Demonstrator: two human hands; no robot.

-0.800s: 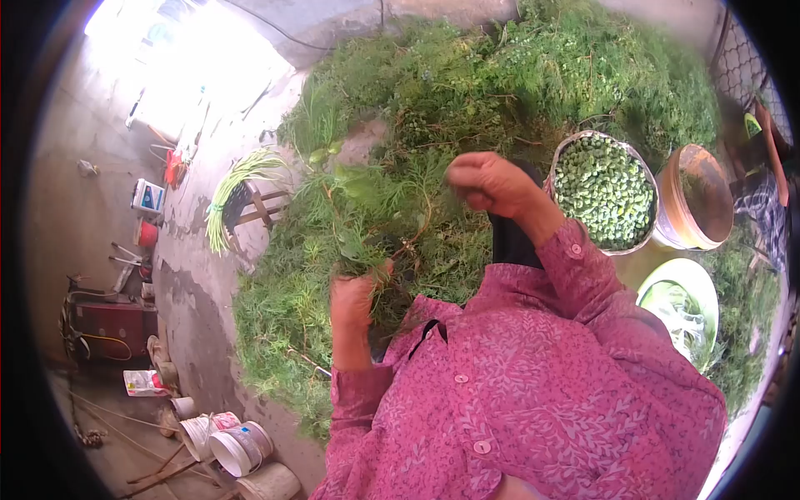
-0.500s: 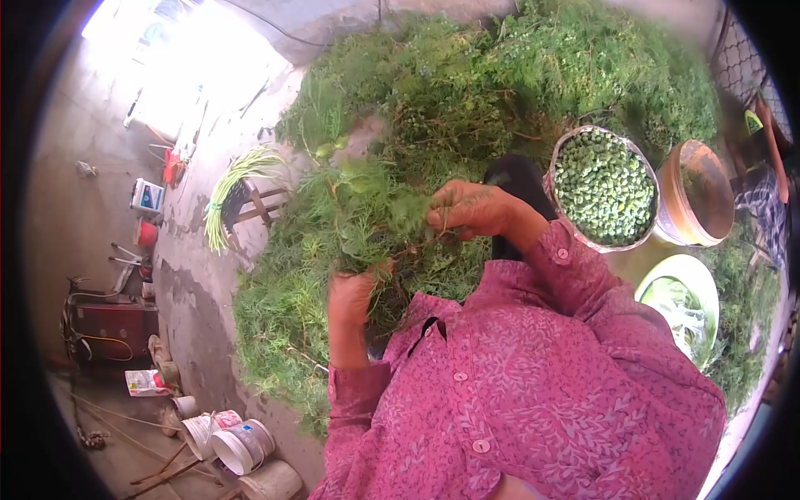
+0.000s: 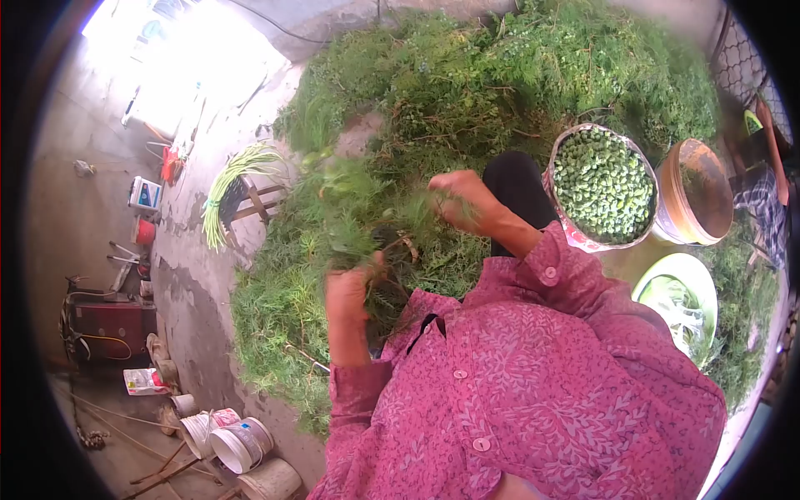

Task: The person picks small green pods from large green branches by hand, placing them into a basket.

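While the left hand [image 3: 347,296] is clenching a feathery, blurred sprig [image 3: 348,225] over the heap [image 3: 279,312], the right hand [image 3: 468,200] is curling shut near it, any hold too blurred to tell. Rough floor [image 3: 187,325] is lying open past the heap's left edge; rightward, a round tub [image 3: 551,179] is holding small green pieces [image 3: 602,187]

Off to my left: green bundle [image 3: 218,202] draped over stool [image 3: 265,202]. White jug [image 3: 146,194] with blue label, dark red box [image 3: 112,320], white-and-red bag [image 3: 144,382]. Tipped white bucket [image 3: 240,446] near sticks [image 3: 169,476]. Wire mesh [image 3: 740,62] far over on my right.
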